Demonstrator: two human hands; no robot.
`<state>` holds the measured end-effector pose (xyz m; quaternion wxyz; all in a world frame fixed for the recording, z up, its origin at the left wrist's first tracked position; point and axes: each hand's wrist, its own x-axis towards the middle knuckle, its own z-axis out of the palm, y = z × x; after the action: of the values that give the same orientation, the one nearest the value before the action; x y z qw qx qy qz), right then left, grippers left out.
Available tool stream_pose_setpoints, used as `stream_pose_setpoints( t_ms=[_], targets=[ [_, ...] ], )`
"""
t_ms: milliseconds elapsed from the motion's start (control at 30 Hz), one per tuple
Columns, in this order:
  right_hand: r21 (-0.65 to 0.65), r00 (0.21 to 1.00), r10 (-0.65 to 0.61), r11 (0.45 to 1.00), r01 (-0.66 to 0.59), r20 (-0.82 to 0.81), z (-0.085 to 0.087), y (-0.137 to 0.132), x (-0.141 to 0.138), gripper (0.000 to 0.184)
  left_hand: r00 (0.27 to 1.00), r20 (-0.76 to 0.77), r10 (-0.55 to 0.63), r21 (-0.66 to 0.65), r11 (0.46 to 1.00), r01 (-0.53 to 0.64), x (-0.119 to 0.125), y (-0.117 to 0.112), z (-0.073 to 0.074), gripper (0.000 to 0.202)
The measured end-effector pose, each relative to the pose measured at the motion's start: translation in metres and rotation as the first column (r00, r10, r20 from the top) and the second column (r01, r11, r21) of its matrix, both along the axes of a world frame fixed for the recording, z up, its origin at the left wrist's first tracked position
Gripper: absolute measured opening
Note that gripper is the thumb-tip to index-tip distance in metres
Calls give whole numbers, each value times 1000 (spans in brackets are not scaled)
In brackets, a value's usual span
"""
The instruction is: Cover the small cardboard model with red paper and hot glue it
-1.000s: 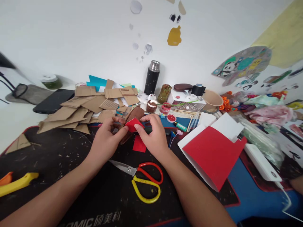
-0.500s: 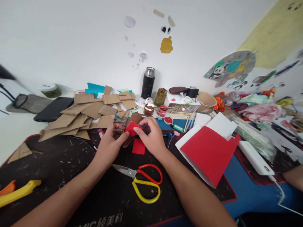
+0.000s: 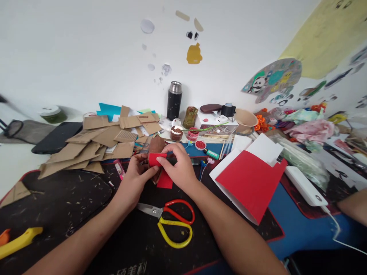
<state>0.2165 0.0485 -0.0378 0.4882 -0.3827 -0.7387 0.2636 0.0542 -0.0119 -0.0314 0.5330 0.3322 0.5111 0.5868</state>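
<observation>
My left hand (image 3: 137, 175) is closed around a brown, block-like object (image 3: 156, 144), its thumb pressing on a small piece of red paper (image 3: 154, 159). The paper lies across the front of the brown object. From the other side my right hand (image 3: 181, 165) pinches the paper's right end between thumb and fingers. Just below, a second red piece with fine ridges (image 3: 164, 181) lies on the black mat. Scissors with one red and one yellow handle (image 3: 175, 218) rest slightly open in front of my hands. My fingers hide part of the brown object.
Cardboard scraps (image 3: 94, 141) are heaped at the back left. A large red sheet (image 3: 252, 183) lies on the right, by a white power strip (image 3: 306, 187). A black thermos (image 3: 174, 102) stands against the wall. A yellow-handled tool (image 3: 24, 241) is at left; another person's arm (image 3: 354, 210) shows far right.
The red paper has turned from a slant to nearly level and now sits against the brown object's front. My hands stay closed on them. The whole view has shifted slightly.
</observation>
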Motion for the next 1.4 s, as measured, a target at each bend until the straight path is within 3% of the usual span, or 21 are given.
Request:
stream_pose_setpoints(
  t_ms=[433,700,1067,1400],
  targets=[
    [20,995,101,995,-100,-26,3,-5,-3,18,989,64,131,-85,988,-125,-12,9,6,63],
    [-32,995,97,995,-97,-20,6,-4,-2,19,986,108,127,-122,986,-114,-8,6,13,58],
    [-65,995,71,995,-76,-65,10,-4,0,12,992,112,-51,-69,996,59,-14,6,14,66],
    [-76,989,60,995,-71,-136,11,-3,0,11,988,114,-104,-4,994,105,-17,5,7,74]
  ],
)
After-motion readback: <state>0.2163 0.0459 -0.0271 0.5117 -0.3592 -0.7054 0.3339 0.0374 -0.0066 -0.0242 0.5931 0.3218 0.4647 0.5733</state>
